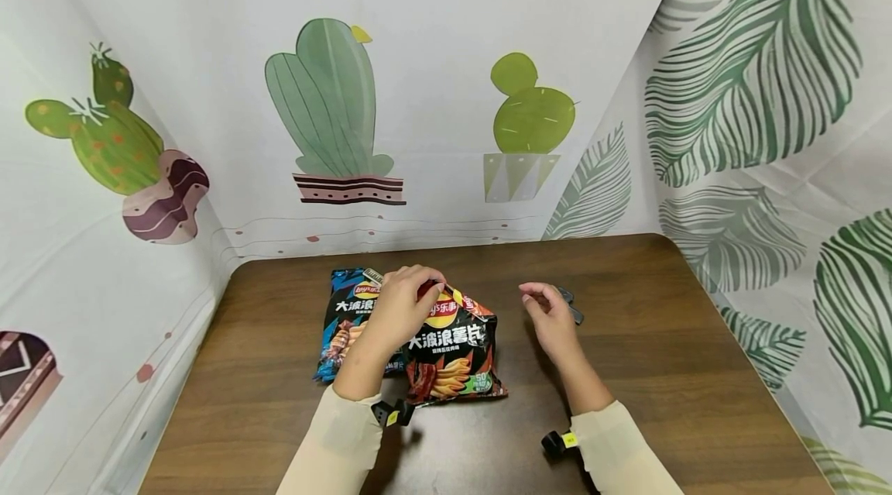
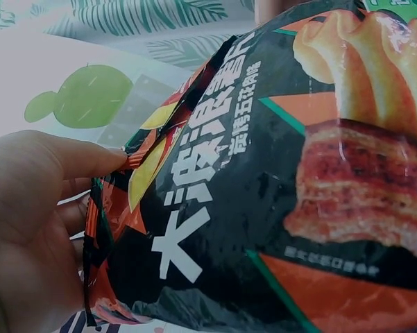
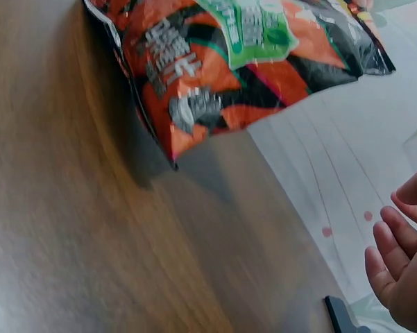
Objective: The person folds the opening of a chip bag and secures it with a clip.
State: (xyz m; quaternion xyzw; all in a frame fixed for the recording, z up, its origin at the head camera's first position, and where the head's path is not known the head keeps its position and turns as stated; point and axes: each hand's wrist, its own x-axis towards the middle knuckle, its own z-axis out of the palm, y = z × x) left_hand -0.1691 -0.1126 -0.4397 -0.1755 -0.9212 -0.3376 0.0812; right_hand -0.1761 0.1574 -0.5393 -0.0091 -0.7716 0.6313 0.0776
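My left hand (image 1: 406,307) pinches the top edge of a black and red Lay's chip bag (image 1: 456,359), which stands upright on the table. In the left wrist view, thumb and fingers grip one top corner of the chip bag (image 2: 208,270), where the edge is creased; I cannot tell whether it is torn. My right hand (image 1: 554,324) hovers to the right of the bag, apart from it, fingers loosely bent and holding nothing. Behind that hand lies a dark grey object (image 1: 575,315), partly hidden; its kind is unclear.
A blue and black Lay's chip bag (image 1: 341,324) lies left of the red one, partly covered by my left arm. A small pale, striped item (image 1: 372,276) sits at its top edge. The brown wooden table (image 1: 648,371) ends at a printed cloth backdrop (image 1: 446,92).
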